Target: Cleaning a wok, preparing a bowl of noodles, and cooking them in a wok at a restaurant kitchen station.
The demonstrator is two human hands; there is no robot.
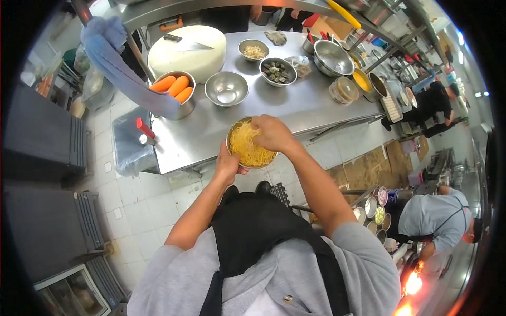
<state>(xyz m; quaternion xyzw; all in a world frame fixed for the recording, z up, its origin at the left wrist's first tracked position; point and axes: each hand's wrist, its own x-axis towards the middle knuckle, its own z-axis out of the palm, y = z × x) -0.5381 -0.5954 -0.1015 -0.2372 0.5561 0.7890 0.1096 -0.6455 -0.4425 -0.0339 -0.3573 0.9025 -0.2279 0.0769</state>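
Note:
At the front edge of the steel table, my left hand (228,166) grips the side of a metal bowl (259,167) full of thin yellow noodles (247,146). From the right, my right hand (272,133) reaches over the rim with its fingers curled into the noodles; the fingertips are hidden. An empty steel bowl (227,89) stands on the table beyond them. Farther back are a bowl of bean sprouts (253,51) and one of clams in their shells (277,72).
A knife (193,45) lies on a thick round white cutting board (189,59). Carrots (178,86) fill a metal pot beneath a hanging blue towel (126,75). Overhead runs a metal shelf (221,8). To the right, a co-worker (433,217) is near open flames (413,282).

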